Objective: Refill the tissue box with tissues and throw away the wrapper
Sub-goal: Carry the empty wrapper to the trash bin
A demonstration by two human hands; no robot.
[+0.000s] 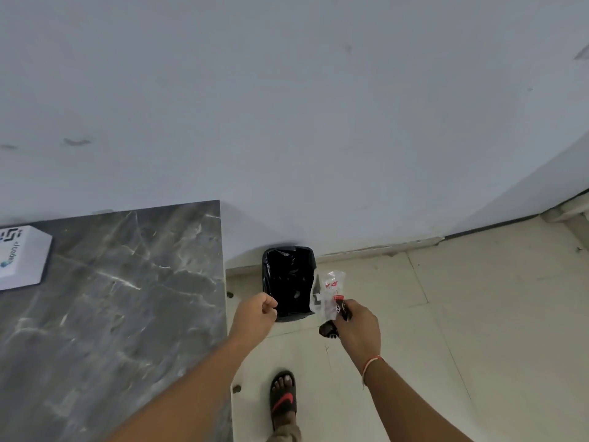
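Your foot (283, 397) in its sandal stands on the floor (446, 314) just short of the bin (288, 282), which sits by the table (111, 298) corner. Your right hand (358, 327) pinches the crumpled wrapper (330, 291) in closed fingers; your left hand (256, 314) is curled in a loose fist, holding nothing that shows. Carry the wrapper left over the bin mouth before letting go. Its long axis runs up from your fingers, tip pointing toward the wall (318, 122).

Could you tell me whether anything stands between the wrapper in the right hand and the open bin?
Nothing visible does. The wrapper in the right hand hangs just right of the bin, whose black-lined mouth is open. The left hand, loosely closed, sits at its near-left rim, not covering it.
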